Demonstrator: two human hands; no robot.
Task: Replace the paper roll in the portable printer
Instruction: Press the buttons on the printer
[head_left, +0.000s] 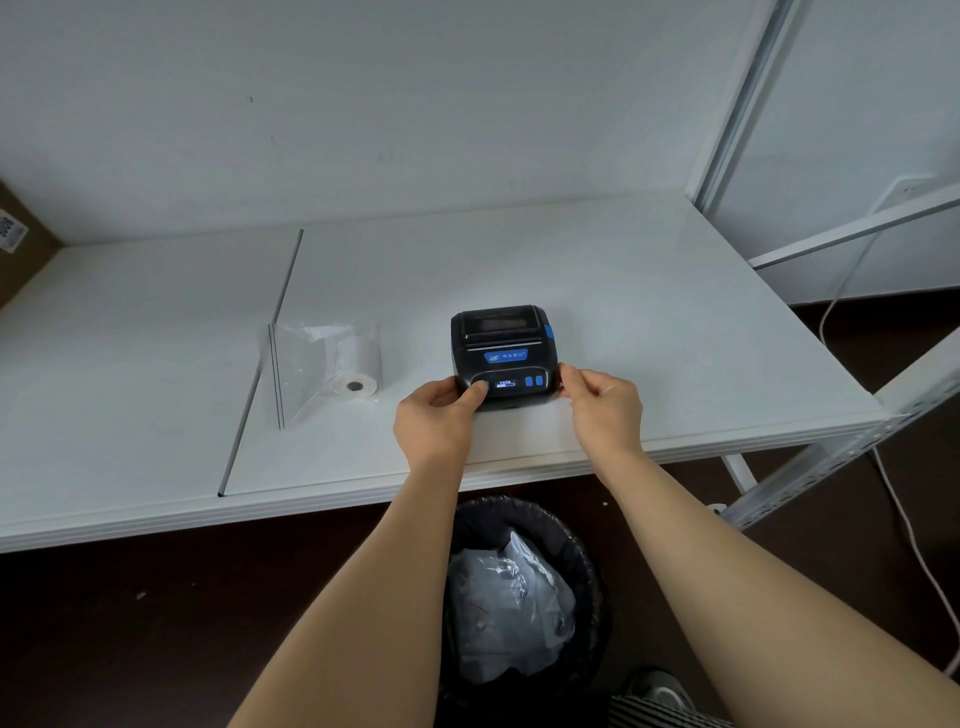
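Observation:
A small black portable printer (503, 343) with blue buttons and a lit display stands on the white shelf (649, 322), its lid closed. My left hand (439, 421) grips its near left corner, the thumb pressing on the front panel. At the near right corner, my right hand (602, 405) pinches the printer's edge. A white paper roll (357, 376) lies on its side inside a clear plastic bag (306, 369), a hand's width to the left of the printer.
A black waste bin (524, 597) with crumpled plastic in it stands on the floor under the shelf's front edge. A cardboard box (21, 244) sits at the far left. A white cable (904, 519) hangs at the right beside the metal frame (810, 478).

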